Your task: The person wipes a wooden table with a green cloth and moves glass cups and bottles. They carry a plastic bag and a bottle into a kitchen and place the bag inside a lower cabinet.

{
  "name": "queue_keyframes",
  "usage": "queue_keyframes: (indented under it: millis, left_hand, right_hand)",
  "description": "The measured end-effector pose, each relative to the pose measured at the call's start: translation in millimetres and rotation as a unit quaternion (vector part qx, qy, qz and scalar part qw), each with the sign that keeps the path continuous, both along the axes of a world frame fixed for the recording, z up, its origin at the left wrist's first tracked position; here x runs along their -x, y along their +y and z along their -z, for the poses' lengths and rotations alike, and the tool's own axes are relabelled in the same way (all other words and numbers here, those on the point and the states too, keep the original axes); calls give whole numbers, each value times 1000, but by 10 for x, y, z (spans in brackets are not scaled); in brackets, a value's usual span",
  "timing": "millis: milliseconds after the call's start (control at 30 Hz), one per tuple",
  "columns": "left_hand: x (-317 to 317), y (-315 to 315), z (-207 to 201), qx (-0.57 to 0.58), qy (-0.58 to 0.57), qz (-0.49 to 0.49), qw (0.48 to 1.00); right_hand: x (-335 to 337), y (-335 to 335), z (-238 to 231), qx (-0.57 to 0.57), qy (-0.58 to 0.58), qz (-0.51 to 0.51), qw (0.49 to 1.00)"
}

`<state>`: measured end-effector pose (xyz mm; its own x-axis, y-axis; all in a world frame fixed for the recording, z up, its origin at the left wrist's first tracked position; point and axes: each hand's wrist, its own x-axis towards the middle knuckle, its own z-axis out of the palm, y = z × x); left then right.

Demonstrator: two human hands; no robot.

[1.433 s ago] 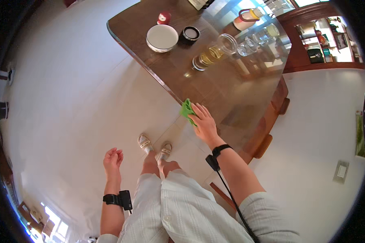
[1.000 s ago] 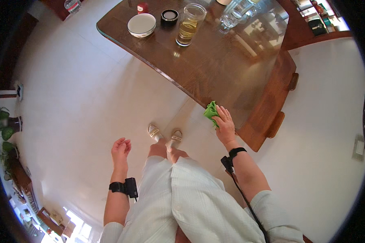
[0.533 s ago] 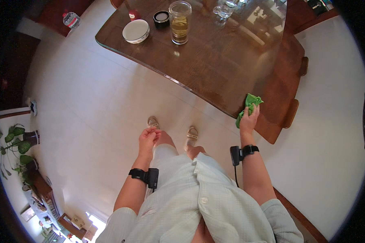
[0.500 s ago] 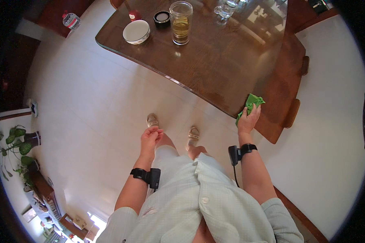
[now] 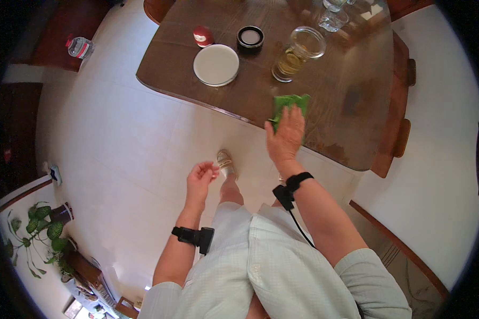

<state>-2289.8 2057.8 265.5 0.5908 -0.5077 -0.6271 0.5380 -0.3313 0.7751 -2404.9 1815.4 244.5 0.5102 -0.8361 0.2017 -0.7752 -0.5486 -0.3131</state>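
Observation:
My right hand [image 5: 287, 133] lies flat over a green cloth [image 5: 282, 102], pressing it to the brown tabletop [image 5: 255, 101] by the near edge. Its fingers stretch forward and the thumb points left; part of the cloth is hidden under the palm. Just beyond the cloth stands a clear glass [image 5: 288, 65] with yellowish liquid and slices in it. My left hand [image 5: 200, 178] hangs over the floor in front of the table, fingers loosely curled and a little apart. It touches nothing and appears to hold nothing.
On the table are a white bowl [image 5: 216, 65], a red container [image 5: 202, 36], a black round jar [image 5: 250, 38] and clear glassware [image 5: 333, 20]. Wooden chairs [image 5: 402, 135] stand along the right side. A plastic bottle [image 5: 80, 48] is at far left, a potted plant [image 5: 40, 223] lower left.
My right hand and the green cloth have moved left along the table's near edge, from the right corner towards the glass. The view has shifted; my left hand stays loosely curled.

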Motion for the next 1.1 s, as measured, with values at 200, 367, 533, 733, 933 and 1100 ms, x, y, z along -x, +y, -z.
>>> queue_keyframes:
  millis: [200, 367, 533, 733, 933, 1100]
  left_hand:
    - [-1034, -767, -435, 81, -41, 95, 991]
    - [-1367, -1279, -567, 114, 29, 29, 993]
    - [-1520, -1298, -321, 72, 6, 30, 997]
    - [-1628, -1363, -81, -24, 6, 22, 999]
    - [-1565, -1325, -1, -28, -1, 56, 998]
    - [-952, -1390, -417, 42, 31, 248, 967]
  right_hand:
    - [-640, 144, -85, -29, -71, -114, 990]
    - [49, -98, -129, -66, -58, -88, 992]
    - [1210, -534, 113, 2, 13, 116, 993]
    - [1499, -1579, 155, -37, 61, 307, 949]
    - [938, -2033, 85, 17, 79, 194, 978]
    - [737, -1374, -189, -47, 15, -84, 995]
